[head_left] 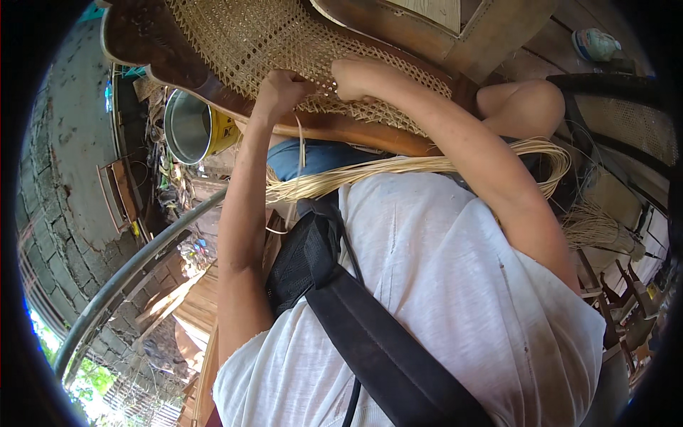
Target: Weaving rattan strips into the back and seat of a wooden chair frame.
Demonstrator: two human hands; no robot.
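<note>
A woven cane panel (284,43) set in a carved brown wooden frame (135,43) lies across my lap. Over its near part, my left hand (283,94) is closed in a pinch, and a thin pale cane strand (302,142) hangs down from it. Just to the right, my right hand (353,78) is curled closed against the weave. Its fingertips are turned away, so whatever they grip is hidden. A long bundle of loose cane strands (427,165) rests over my thighs, between the panel and my white shirt.
Left of the frame stands a yellow bucket (220,132). A grey metal pipe (142,267) curves along the left side. Beyond the panel is another wooden frame piece (491,43). At right are a jar (596,44), a cane-backed chair (629,128) and a strand bundle (597,229).
</note>
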